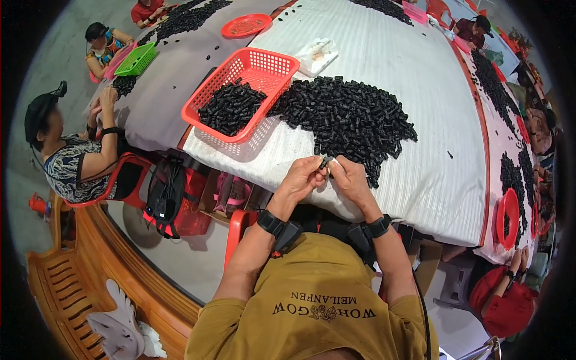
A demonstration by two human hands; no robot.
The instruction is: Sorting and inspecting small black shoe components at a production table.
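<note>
My left hand [305, 177] and my right hand [350, 180] meet over the table's near edge. Between their fingertips they pinch one small black cylindrical part [326, 162], mostly covered by the fingers. Just beyond my hands spreads a large heap of the same black parts [354, 117]. To the left of the heap stands a red plastic basket [281, 62] with lattice sides, partly filled with more black parts [231, 108]. Dark bands with boxy devices sit on both my wrists.
The table wears a white striped cloth [444, 126]. A white packet of tissues [317, 57] lies behind the basket, and a red tray [246, 26] farther back. Several people sit around neighbouring tables with black heaps, one person [72, 150] at left. A wooden bench [78, 300] stands lower left.
</note>
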